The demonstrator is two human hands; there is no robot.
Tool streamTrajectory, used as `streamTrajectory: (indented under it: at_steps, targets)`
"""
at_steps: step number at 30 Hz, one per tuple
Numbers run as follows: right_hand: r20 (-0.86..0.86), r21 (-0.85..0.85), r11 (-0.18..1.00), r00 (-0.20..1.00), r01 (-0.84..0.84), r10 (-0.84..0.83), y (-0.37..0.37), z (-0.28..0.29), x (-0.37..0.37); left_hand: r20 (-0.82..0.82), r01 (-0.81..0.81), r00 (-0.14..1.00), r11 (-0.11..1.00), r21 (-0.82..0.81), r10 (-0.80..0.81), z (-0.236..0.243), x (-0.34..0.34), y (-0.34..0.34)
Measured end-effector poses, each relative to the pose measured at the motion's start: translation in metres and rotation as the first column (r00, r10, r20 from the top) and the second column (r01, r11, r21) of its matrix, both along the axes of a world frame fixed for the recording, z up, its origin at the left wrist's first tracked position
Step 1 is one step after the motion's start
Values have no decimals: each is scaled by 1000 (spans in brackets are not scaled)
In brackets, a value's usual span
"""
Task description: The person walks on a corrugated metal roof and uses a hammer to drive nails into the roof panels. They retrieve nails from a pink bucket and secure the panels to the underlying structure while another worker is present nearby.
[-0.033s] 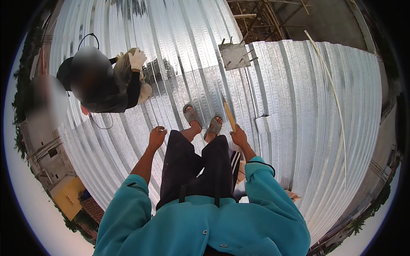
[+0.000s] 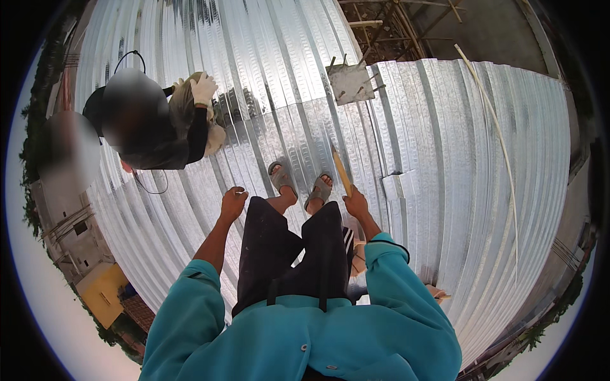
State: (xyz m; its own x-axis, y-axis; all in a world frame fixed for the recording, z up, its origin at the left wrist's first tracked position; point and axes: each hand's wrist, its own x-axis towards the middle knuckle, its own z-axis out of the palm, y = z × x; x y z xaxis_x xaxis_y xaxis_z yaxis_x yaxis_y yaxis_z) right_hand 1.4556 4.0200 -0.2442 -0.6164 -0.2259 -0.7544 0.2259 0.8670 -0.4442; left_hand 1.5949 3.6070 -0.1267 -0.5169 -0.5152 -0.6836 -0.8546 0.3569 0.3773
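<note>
My right hand point(image 2: 356, 204) is closed round a pale wooden stick point(image 2: 341, 170), which points forward and away from me and narrows to a darker tip. To the left, my left hand point(image 2: 234, 202) is held with its fingers curled in a pinch; a small pale spot shows at the fingertips, too small to name. Both hands are in the air beside my dark trousers point(image 2: 273, 247). My sandalled feet point(image 2: 319, 190) stand on ribbed silver metal sheeting point(image 2: 279, 136). Right of the stick, a small loose metal piece point(image 2: 398, 185) lies on the sheeting.
A person point(image 2: 155, 124) with a white glove crouches at the left, near a dark cable point(image 2: 152, 190). Ahead, a concrete stub point(image 2: 351, 84) with protruding bars rises through the sheeting. Beyond it is an opening with wooden poles point(image 2: 406, 32). A long thin pole point(image 2: 499, 133) lies at the right.
My left foot has shifted back slightly on the sheeting. Both hands and the stick look the same.
</note>
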Motion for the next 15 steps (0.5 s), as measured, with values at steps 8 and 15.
streamTrajectory:
  at_steps: [8,15]
  targets:
    - [-163,-46,998,986,-33,25,-15,-160,-2,-113,127,985,991,-32,-130,-144,-46,-13]
    - [-258,-182,982,961,50,-97,-43,-288,-11,-32,199,979,979,-32,-200,-306,-112,-18]
